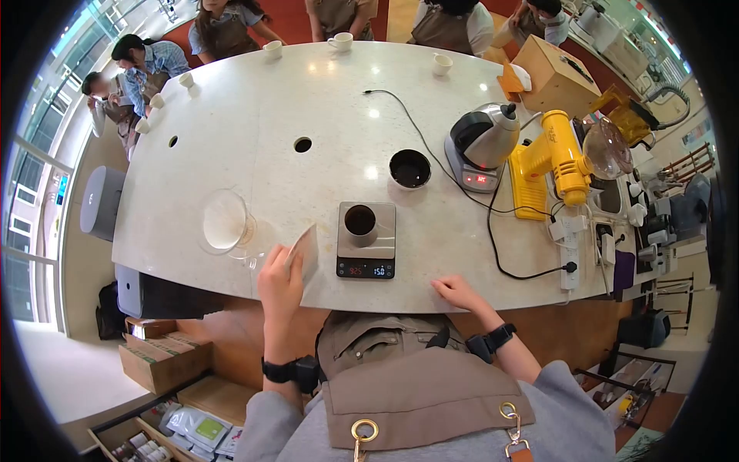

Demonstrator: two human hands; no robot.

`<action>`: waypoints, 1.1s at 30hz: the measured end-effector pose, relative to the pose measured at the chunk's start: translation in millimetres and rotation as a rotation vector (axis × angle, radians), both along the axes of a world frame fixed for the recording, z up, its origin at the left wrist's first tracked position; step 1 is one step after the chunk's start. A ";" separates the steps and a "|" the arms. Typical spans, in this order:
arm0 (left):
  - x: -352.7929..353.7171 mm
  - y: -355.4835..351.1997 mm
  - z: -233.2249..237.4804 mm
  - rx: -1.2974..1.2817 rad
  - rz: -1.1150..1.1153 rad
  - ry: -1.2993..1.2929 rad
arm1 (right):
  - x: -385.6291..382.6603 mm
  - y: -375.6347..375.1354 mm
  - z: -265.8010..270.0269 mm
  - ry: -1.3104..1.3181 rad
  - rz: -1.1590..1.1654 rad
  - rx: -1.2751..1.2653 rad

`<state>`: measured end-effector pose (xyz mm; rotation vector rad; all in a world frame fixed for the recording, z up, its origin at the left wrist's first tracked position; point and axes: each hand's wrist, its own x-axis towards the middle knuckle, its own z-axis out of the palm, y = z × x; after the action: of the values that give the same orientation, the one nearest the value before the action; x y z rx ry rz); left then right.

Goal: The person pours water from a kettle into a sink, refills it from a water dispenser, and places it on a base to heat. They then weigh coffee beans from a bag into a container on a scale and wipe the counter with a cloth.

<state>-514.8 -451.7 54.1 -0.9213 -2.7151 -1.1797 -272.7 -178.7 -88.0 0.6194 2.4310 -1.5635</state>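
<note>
My left hand (279, 283) grips a folded white paper filter (305, 251) at the counter's near edge, just left of a digital scale (366, 266). A dark cup of coffee grounds (360, 222) stands on the scale. My right hand (456, 292) rests flat on the white counter (254, 108), fingers spread, to the right of the scale, holding nothing. A clear glass dripper with a white filter (224, 223) stands left of my left hand.
A black bowl (409, 169), a gooseneck kettle (489, 137) on its base and a yellow grinder (550, 162) stand to the right, with cables trailing across. Several people and white cups (342, 40) line the far edge. Round holes (302, 144) pierce the counter.
</note>
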 end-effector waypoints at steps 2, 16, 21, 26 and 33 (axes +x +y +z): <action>-13.0 12.7 -8.9 -0.012 0.054 0.033 | 16.7 -2.0 -9.5 -0.028 -0.173 -0.144; -109.6 88.0 -55.3 0.289 0.128 0.199 | 11.7 -21.8 -13.7 0.026 -0.741 -0.337; -125.8 83.7 -89.4 0.251 0.142 0.121 | 3.6 -14.7 -9.4 -0.022 -0.734 -0.356; -117.9 71.5 -108.7 0.280 0.107 -0.044 | -12.9 -11.4 -9.1 -0.025 -0.638 -0.303; -49.8 36.8 -173.3 0.204 -0.019 -0.366 | -61.8 -12.2 -14.0 0.017 -0.363 -0.260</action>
<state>-564.6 -414.9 -119.1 -0.7721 -2.7745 -1.7445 -334.4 -190.9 -102.0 1.0398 2.1582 -1.9835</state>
